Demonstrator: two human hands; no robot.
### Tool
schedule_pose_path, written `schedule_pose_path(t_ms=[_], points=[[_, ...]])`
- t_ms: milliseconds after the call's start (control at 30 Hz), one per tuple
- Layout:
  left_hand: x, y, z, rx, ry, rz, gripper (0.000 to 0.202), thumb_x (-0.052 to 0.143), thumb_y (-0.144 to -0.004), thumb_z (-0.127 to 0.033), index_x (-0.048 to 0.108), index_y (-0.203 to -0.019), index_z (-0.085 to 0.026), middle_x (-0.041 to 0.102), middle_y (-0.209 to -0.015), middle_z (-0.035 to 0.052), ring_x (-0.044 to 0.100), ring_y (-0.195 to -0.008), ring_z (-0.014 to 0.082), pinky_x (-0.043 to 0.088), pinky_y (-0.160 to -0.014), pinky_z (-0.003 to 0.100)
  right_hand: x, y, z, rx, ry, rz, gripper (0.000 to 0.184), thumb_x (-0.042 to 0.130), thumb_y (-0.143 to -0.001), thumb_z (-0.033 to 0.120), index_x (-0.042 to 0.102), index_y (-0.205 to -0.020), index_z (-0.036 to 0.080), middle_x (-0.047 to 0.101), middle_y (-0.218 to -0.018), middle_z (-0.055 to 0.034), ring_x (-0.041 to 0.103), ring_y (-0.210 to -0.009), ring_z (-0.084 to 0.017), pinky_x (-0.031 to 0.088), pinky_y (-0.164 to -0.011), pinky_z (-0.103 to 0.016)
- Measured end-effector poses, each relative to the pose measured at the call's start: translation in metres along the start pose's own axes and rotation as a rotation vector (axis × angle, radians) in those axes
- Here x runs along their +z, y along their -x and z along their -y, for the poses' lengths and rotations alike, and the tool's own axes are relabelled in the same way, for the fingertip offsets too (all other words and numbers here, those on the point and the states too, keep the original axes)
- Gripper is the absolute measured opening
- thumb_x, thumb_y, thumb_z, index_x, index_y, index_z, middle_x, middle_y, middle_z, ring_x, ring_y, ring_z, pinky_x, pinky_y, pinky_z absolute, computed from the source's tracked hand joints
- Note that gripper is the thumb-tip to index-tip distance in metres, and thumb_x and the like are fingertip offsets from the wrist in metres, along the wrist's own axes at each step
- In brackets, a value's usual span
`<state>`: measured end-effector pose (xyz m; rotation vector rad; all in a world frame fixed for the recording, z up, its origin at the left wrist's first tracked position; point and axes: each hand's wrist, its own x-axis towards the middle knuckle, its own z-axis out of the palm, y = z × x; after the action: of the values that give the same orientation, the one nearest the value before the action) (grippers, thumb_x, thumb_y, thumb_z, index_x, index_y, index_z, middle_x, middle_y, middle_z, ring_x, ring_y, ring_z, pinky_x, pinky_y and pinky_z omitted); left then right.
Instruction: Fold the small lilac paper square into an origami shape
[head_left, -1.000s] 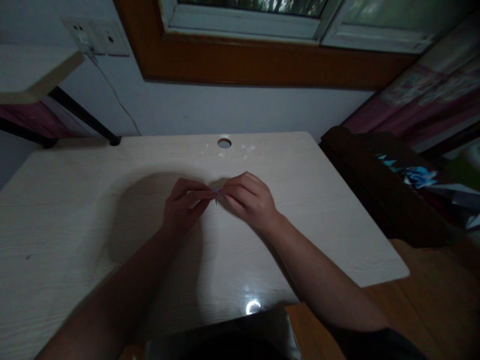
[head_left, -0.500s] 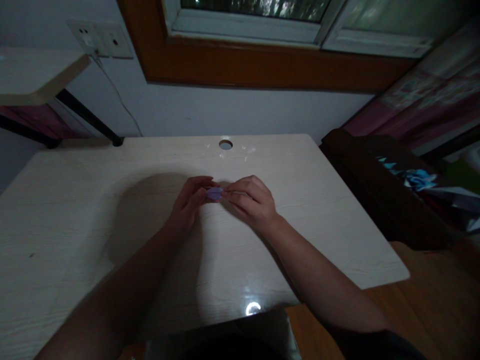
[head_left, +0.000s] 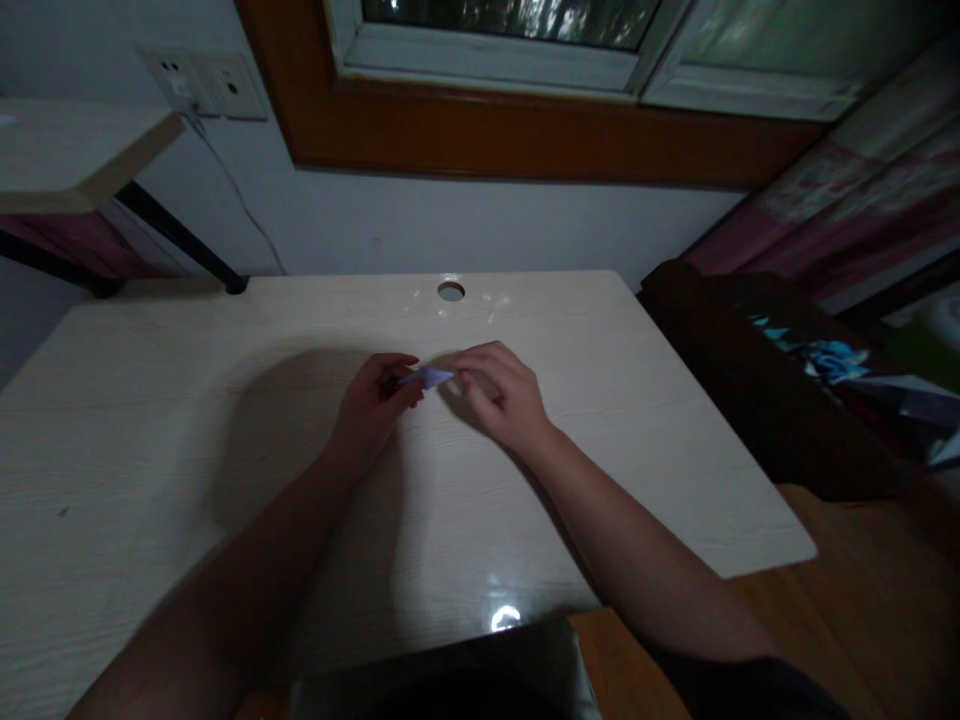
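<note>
A small folded piece of pale purple paper [head_left: 427, 376] is held just above the light wooden desk [head_left: 187, 400], near its middle. My left hand [head_left: 373, 400] pinches its left end with curled fingers. My right hand [head_left: 499, 390] pinches its right tip, fingers closed together. Both forearms reach in from the bottom of the view. Most of the paper is hidden between the fingertips.
A round cable hole [head_left: 451, 291] sits near the desk's far edge. A wall with sockets [head_left: 202, 80] and a window lies behind. A shelf [head_left: 67, 155] juts in at upper left. A dark piece of furniture [head_left: 750, 370] with blue paper items [head_left: 825, 355] stands right.
The paper has been turned between the fingertips: first edge-on and barely visible, then a rounder purple shape, now a flatter pointed piece. Both hands stay in the same place.
</note>
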<state>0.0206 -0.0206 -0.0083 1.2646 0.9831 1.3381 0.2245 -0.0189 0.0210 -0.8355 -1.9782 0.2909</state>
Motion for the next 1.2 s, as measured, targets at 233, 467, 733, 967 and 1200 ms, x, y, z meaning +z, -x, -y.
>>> schedule_pose_path(t_ms=[233,467,733,967,1200], points=[[0.0,0.003,0.003,-0.086,-0.132,0.078,0.027,0.077,-0.081,-0.038,0.066,-0.096,-0.018,0.071,-0.075,0.0009,0.068,-0.067,0.0137,0.055,-0.067,0.027,0.015,0.005,-0.003,0.418,-0.281,0.19,0.026,0.061,-0.095,0.041,0.074,-0.095,0.019,0.074,-0.085,-0.0046,0.065,-0.074,-0.015,0.049,-0.07,-0.027],[0.001,0.004,-0.001,-0.114,-0.164,0.032,0.024,0.071,-0.086,-0.04,0.065,-0.094,-0.018,0.07,-0.068,0.0,0.067,-0.06,0.0141,0.054,-0.061,0.026,0.025,0.008,-0.007,0.738,-0.655,0.152,0.038,0.071,-0.083,0.055,0.069,-0.086,0.017,0.068,-0.07,-0.0017,0.061,-0.063,-0.012,0.05,-0.063,-0.026],[0.001,0.004,-0.008,-0.098,-0.275,0.015,0.02,0.067,-0.088,-0.038,0.065,-0.091,-0.019,0.071,-0.068,0.0002,0.064,-0.055,0.0127,0.052,-0.056,0.025,0.029,0.009,-0.013,0.82,-0.801,0.155,0.041,0.077,-0.077,0.056,0.069,-0.085,0.016,0.069,-0.07,-0.0014,0.06,-0.061,-0.011,0.05,-0.062,-0.026],[0.001,0.006,-0.013,-0.078,-0.358,0.053,0.012,0.065,-0.088,-0.031,0.068,-0.085,-0.02,0.069,-0.063,-0.0017,0.064,-0.053,0.0128,0.051,-0.055,0.024,0.027,0.007,-0.009,0.792,-0.783,0.207,0.038,0.083,-0.072,0.05,0.071,-0.084,0.016,0.07,-0.072,-0.002,0.061,-0.064,-0.012,0.05,-0.065,-0.028],[0.001,0.007,-0.013,-0.028,-0.304,0.04,0.021,0.059,-0.094,-0.037,0.067,-0.087,-0.018,0.068,-0.065,-0.0004,0.063,-0.056,0.0124,0.052,-0.058,0.024,0.027,0.008,-0.012,0.803,-0.826,0.213,0.037,0.081,-0.075,0.05,0.072,-0.084,0.016,0.071,-0.074,-0.0024,0.061,-0.064,-0.012,0.05,-0.067,-0.029]])
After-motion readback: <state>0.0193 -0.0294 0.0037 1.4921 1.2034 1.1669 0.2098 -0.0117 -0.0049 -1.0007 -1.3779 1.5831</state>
